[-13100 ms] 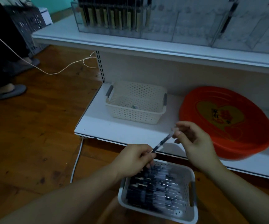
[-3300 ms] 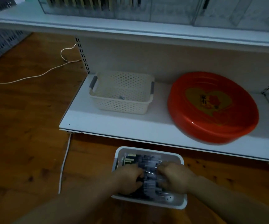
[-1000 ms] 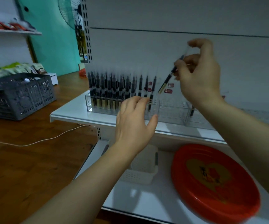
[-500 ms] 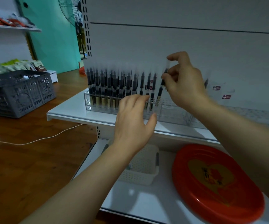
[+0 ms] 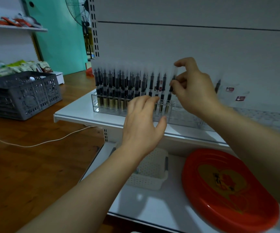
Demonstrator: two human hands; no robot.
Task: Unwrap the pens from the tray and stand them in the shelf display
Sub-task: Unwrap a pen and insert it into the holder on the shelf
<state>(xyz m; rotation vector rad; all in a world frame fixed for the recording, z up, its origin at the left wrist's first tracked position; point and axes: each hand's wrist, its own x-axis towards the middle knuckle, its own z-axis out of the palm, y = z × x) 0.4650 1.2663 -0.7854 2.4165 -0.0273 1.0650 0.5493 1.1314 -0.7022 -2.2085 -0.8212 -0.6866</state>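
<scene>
Right hand [image 5: 194, 88] pinches one pen [image 5: 171, 88] upright, its lower end in the clear display rack [image 5: 95, 102] on the upper shelf [image 5: 75, 111]. Left hand [image 5: 141, 125], fingers straight and holding nothing, hovers before the rack, hiding part of the standing pen row [image 5: 119, 84]. Lower shelf [image 5: 161, 207]: one white basket [image 5: 152, 175], one red tray [image 5: 226, 187].

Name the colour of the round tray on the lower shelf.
Red tray with a yellow heart motif, in the head view.
</scene>
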